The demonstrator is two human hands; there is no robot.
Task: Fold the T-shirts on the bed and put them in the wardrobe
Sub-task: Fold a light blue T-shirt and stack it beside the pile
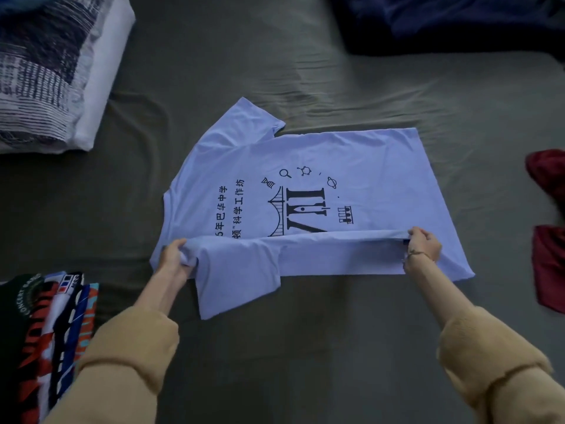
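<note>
Lilac T-shirt fold pinched between both hands' fingers.

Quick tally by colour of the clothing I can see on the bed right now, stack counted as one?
Light blue: 1, the printed T-shirt both hands are folding.
Dark red: 1 garment at the right edge; may be more than one piece, cannot tell.
Dark navy: 1 heap at the top right.
Multicoloured: 1 folded stack at the lower left.
Total: 4
</note>
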